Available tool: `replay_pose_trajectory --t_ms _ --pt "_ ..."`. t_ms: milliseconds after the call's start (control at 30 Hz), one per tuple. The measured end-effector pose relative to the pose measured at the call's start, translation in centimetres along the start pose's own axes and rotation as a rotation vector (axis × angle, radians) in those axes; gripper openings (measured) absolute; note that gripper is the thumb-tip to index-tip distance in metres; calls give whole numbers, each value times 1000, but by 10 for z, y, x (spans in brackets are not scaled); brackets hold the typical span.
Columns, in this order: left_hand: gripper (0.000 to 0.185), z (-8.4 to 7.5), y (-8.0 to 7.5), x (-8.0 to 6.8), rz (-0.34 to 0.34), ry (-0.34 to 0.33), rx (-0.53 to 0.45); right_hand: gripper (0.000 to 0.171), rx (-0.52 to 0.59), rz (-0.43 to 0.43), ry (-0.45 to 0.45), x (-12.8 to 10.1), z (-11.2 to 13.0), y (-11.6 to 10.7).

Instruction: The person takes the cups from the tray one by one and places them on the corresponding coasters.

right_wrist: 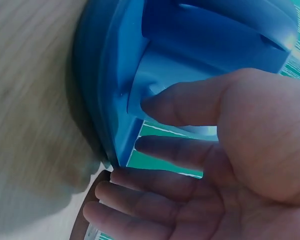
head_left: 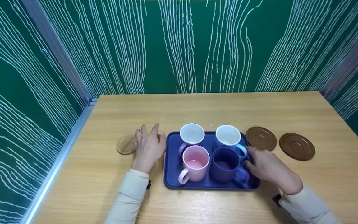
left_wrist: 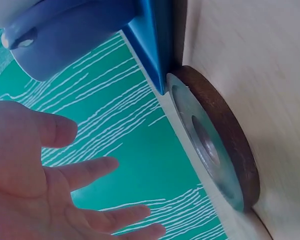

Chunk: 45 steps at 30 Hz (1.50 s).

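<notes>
Four mugs stand upright on a dark blue tray point(head_left: 194, 185): a pink mug point(head_left: 196, 168) and a dark blue mug point(head_left: 224, 172) in front, a purple-handled mug point(head_left: 192, 138) and a light-blue-handled mug point(head_left: 241, 151) behind. My left hand point(head_left: 149, 147), fingers spread and holding nothing, is at the tray's left side above the coasters. One round coaster point(head_left: 125, 149) shows beside it; another is mostly hidden behind the fingers. At the tray's right edge is my right hand point(head_left: 269, 165), its fingers fairly straight. Whether its fingertips touch the rim is unclear.
Two brown round coasters point(head_left: 261, 138) lie to the right of the tray, the nearer one close to its back right corner. All rest on a wooden table point(head_left: 179, 109). Green panels point(head_left: 154, 46) with white wavy lines rise behind and at both sides.
</notes>
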<state>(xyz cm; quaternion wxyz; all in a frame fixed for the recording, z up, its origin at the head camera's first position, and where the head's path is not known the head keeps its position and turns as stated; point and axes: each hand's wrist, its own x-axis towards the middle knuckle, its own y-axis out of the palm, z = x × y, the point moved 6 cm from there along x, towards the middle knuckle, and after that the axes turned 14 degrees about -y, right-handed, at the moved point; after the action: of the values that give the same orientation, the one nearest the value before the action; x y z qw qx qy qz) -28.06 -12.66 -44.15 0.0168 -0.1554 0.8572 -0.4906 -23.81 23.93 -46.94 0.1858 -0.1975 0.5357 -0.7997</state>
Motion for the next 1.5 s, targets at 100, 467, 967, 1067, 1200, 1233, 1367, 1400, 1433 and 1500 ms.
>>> replay_pose_trajectory --t_ms 100,467,967,1067,1200,1233,1367,1400,1433,1500 --pt "49 -2 4 3 -3 -2 6 28 -20 -21 -15 1 0 2" --pt "47 7 10 11 85 -26 54 28 -134 -66 -117 3 2 3" --pt "61 10 24 6 269 -3 151 17 -224 -148 -145 -1 3 8" --pt "64 11 27 4 307 -8 160 17 -234 -147 -152 -2 3 9" --pt "65 14 30 2 345 -20 160 14 -228 -139 -149 -2 2 10" --pt "66 15 30 2 353 -23 162 13 -225 -138 -149 -2 2 10" --pt "67 17 33 2 384 -32 159 12 -216 -134 -146 -2 2 10" --pt "67 18 34 2 392 -35 159 12 -215 -133 -145 -2 2 10" --pt "67 19 34 2 399 -37 161 12 -214 -131 -145 -2 3 10" --pt "66 20 36 2 411 -37 160 12 -207 -130 -138 -2 3 10"
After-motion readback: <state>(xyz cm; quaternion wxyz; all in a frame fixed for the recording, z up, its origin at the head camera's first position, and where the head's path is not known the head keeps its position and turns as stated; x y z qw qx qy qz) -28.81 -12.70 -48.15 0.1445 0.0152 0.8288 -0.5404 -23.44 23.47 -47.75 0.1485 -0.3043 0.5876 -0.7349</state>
